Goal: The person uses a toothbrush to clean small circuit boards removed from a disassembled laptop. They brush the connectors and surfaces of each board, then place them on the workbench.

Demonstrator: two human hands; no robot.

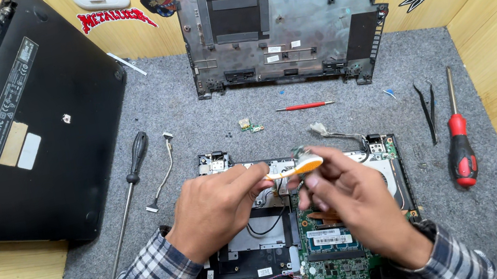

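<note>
A: What do the fingers hold?

B: The left hand [216, 209] grips a small brush with an orange and white head [297, 166]; its fingers are closed around the handle. The right hand [349, 200] pinches a small green circuit board [299, 152] between its fingertips, and the brush head is touching this board or lies just beside it.

A: Where are they?

B: Both are held in the air above the opened laptop [264, 271], near its back edge. Under the right hand I see the green main board [332, 260] with a memory module on it, and to the right a round fan [390, 171], partly hidden by the hand.

A: And around the laptop?

B: It lies on a grey mat [190, 112] that covers the worktop. On the left there is a long screwdriver with a black handle [129, 190] and a thin cable with plugs [163, 172]. Behind the laptop lie a tiny green board [251, 125] and a thin red tool [305, 106]. On the right are black tweezers [427, 109] and a screwdriver with a red handle [461, 147]. A grey bottom cover [288, 15] leans on the wooden wall at the back, and a closed black laptop [17, 124] rests tilted at the far left.
</note>
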